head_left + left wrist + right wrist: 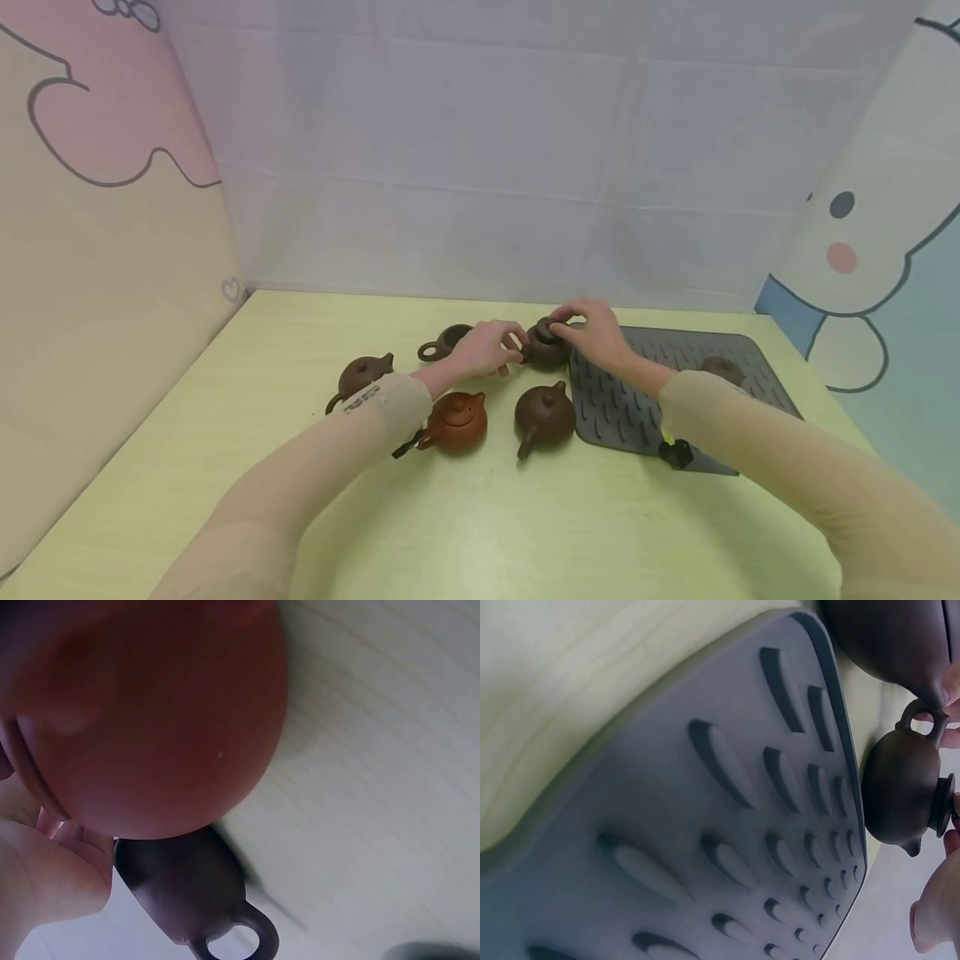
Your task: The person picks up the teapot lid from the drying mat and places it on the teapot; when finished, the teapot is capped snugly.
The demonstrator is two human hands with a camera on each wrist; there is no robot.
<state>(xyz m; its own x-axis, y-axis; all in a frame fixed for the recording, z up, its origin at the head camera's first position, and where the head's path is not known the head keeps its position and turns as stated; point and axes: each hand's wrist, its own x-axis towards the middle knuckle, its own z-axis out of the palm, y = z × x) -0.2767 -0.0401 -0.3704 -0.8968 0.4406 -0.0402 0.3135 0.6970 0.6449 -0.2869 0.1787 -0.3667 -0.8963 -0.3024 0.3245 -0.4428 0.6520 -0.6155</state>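
Note:
Near the mat's left edge stands a dark brown teapot (546, 352), also in the right wrist view. My left hand (491, 346) pinches its handle (939, 727) from the left. With thumb and fingers, my right hand (596, 333) holds the teapot's dark lid (942, 804) at the top opening; whether the lid is fully seated, I cannot tell. Beyond my left wrist is a dark handled pot (452, 337) with an open top. A reddish-brown teapot (457, 422) sits beneath that forearm and fills much of the left wrist view.
Another dark teapot (546, 417) stands in front of the held one. One more dark teapot (365, 373) is at the left, partly behind my sleeve. On the grey ridged mat (622, 408), a brown teapot (723, 368) is partly hidden by my right forearm.

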